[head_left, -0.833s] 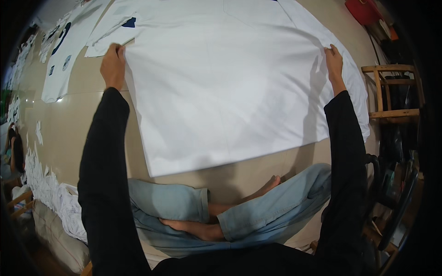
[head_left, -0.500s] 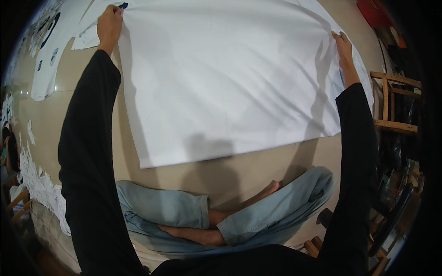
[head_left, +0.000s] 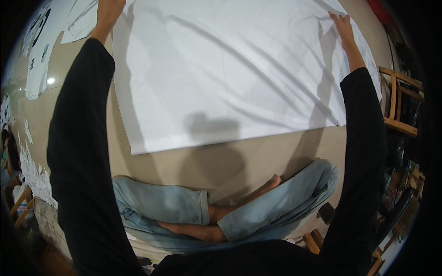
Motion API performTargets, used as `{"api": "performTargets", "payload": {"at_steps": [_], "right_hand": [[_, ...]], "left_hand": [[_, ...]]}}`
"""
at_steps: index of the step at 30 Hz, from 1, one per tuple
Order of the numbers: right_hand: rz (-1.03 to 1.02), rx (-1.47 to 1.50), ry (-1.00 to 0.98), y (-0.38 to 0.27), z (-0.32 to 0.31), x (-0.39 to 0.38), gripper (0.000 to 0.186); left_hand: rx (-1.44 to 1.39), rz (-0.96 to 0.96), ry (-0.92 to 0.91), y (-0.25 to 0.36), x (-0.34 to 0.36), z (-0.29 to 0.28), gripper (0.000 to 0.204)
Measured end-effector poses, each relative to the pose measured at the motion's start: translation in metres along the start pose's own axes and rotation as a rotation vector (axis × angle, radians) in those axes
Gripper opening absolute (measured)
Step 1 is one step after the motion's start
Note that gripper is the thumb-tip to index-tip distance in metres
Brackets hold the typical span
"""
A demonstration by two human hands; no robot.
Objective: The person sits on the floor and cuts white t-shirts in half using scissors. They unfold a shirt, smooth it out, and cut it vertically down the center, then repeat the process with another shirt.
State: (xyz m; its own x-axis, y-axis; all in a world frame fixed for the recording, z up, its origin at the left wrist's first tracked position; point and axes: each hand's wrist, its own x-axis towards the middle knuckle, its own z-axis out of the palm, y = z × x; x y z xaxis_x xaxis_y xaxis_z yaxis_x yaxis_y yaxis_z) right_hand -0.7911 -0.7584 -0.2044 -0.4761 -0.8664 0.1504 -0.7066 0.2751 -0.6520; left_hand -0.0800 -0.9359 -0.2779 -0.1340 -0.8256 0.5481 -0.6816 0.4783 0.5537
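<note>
- Head view: a large white cloth lies over the tiled floor, filling the upper middle of the frame and running out past its top edge.
- Its near edge slants from a corner at centre left up toward the right sleeve; long creases run diagonally across its right half.
- At the upper left, the left hand is at the cloth's left side, its fingers bent and partly cut off by the frame's edge, so I cannot tell whether they grip.
- At the upper right, the right hand has its fingertips on the cloth among small folds; whether they pinch it or only press, I cannot tell.
- Crossed legs in light blue jeans and bare feet occupy the lower middle, just below the cloth and apart from it.
- Farther left, a printed white fabric piece with dark marks lies on the floor, and white scraps are heaped lower down.
- A wooden frame stands at the right, beside the cloth's right side.
</note>
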Motion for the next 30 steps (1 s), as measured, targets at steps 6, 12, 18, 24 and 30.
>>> {"api": "performTargets", "payload": {"at_steps": [6, 12, 18, 24, 30], "right_hand": [[-0.442, -0.352, -0.145, -0.047, 0.030, -0.179, 0.059], [0.699, 0.015, -0.702, -0.087, -0.050, -0.368, 0.069], [0.863, 0.132, -0.528, -0.116, -0.044, -0.402, 0.075], [0.652, 0.513, -0.314, -0.079, -0.011, -0.415, 0.045], [0.808, 0.669, -0.315, -0.071, -0.015, -0.430, 0.031]], "left_hand": [[0.195, -0.269, -0.071, 0.155, -0.165, -0.102, 0.067], [-0.215, -1.355, -0.251, 0.249, -0.358, -0.213, 0.056], [-0.490, -1.500, -0.373, 0.322, -0.353, -0.177, 0.074], [-0.865, -1.415, -0.128, 0.292, -0.373, -0.155, 0.053], [-0.894, -1.322, 0.028, 0.291, -0.397, -0.162, 0.031]]}}
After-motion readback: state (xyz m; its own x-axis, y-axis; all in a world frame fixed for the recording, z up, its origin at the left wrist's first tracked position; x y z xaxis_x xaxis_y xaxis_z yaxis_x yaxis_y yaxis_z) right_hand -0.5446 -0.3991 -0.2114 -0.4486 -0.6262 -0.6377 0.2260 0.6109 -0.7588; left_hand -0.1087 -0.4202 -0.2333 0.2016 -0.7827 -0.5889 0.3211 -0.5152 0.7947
